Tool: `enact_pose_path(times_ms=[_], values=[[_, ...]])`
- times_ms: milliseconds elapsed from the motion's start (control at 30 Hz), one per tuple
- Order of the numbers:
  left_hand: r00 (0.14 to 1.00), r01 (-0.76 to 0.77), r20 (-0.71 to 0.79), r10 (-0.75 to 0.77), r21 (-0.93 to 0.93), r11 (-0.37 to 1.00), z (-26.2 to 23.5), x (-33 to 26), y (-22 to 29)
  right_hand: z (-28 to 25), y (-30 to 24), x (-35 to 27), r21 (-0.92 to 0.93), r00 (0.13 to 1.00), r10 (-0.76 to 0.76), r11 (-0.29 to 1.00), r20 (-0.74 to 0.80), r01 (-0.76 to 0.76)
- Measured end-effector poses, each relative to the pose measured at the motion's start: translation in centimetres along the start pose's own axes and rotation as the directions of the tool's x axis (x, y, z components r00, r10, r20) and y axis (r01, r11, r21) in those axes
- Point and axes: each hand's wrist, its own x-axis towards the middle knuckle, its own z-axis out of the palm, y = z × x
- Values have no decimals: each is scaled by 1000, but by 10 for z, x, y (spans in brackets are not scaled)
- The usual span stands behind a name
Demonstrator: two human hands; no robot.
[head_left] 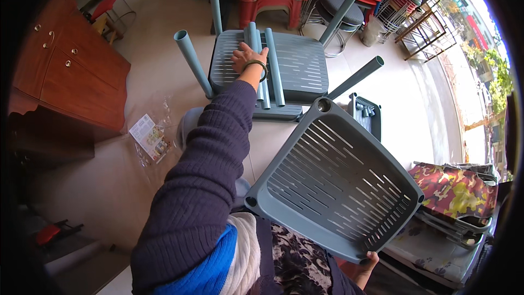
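Risk of tubes rolling off the slotted shelf at twelve o'clock under the flat, spread left hand, or second shelf at four o'clock slipping from right hand pinching one corner.

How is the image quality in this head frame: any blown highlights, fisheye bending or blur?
Head view: even daylight and mostly sharp; the street at the upper right is washed out; the slotted grey plastic shelf panel and grey plastic tubes bow outward; black vignette fills the corners; the left hand is in focus.
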Motion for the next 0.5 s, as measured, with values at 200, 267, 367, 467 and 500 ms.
enact_pose_path(times_ms=[200,267,367,467,500], values=[[987,-145,-68,148,55,988,8,0,-23,-6,-7,2,72,995,-101,992,-22,102],[975,-218,-20,220,83,972,8,0,-28,-7,-15,5,94,989,-147,984,-23,148],[966,-233,126,225,61,970,3,5,-32,-2,-29,14,126,977,-214,969,12,211],[966,-257,39,257,1,966,-11,12,-39,29,-58,31,146,932,-343,934,118,325],[965,-261,10,262,-71,963,-25,7,-31,37,-69,35,130,903,-414,907,113,400]])
